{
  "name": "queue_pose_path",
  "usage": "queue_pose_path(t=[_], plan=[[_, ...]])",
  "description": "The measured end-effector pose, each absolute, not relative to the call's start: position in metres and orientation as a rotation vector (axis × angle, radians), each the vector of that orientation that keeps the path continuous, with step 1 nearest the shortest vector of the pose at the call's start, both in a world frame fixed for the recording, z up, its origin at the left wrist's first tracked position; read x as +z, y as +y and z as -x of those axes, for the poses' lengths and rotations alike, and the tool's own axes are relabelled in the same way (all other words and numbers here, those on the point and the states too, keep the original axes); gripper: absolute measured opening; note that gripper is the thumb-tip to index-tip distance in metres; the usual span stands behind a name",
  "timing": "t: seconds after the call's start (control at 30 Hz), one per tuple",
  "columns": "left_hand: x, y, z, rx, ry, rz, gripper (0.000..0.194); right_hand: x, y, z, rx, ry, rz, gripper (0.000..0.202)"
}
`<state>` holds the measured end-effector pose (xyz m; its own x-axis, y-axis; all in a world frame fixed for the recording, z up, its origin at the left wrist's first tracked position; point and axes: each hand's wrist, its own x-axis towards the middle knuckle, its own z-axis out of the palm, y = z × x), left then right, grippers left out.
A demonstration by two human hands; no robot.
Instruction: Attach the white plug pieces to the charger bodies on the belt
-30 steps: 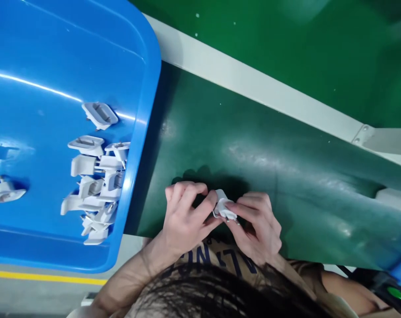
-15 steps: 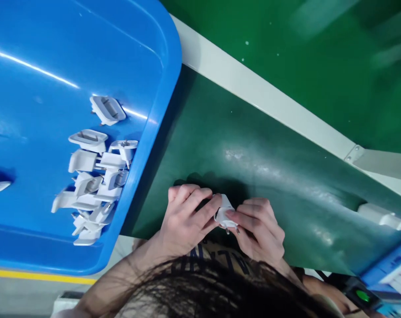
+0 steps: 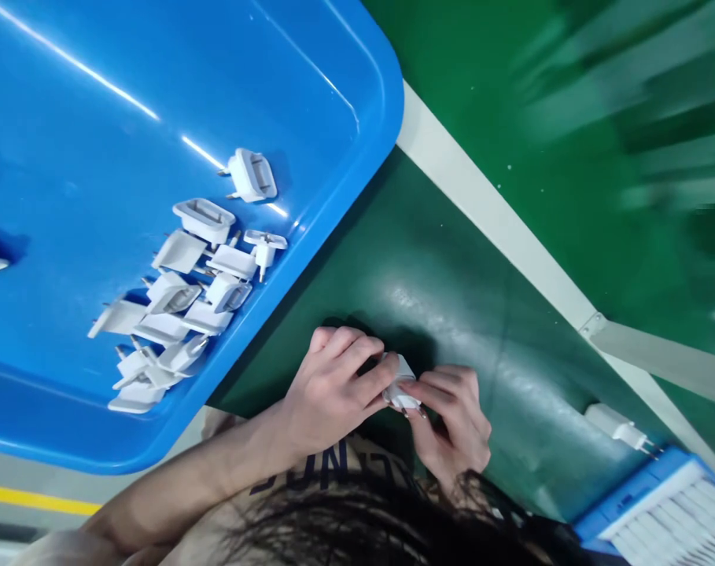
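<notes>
Belt [image 3: 451, 299] dark green | blue tray [image 3: 357, 71] left | both hands' grip closed on white plug [image 3: 399, 383]

Left hand [image 3: 333, 389] and right hand [image 3: 451, 417] pinching white plug [image 3: 399, 384] over green surface [image 3: 451, 299], blue tray [image 3: 345, 236] of plug parts [image 3: 186, 291] beside

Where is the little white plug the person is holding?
In the head view, the white plug sits low in the middle, pinched between the left hand and the right hand, over the dark green belt, right of the blue tray.
</notes>
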<state>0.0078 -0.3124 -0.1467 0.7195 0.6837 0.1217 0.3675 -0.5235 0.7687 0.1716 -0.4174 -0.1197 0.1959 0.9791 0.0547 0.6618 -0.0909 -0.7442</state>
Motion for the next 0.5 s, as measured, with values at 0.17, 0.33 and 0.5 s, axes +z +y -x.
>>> queue_pose_path(t=[0.17,0.33,0.5], plan=[[-0.146,-0.313,-0.007,0.546,0.8,-2.168,0.022,-0.122,-0.416,-0.174,0.552,-1.596,1.781,0.035],[-0.154,-0.316,-0.01,0.546,0.785,-2.165,0.025,-0.125,-0.413,-0.17,0.485,-1.716,1.775,0.028],[-0.139,-0.319,0.0,0.411,0.791,-2.268,0.038,-0.112,-0.414,-0.18,0.448,-1.736,1.866,0.008]])
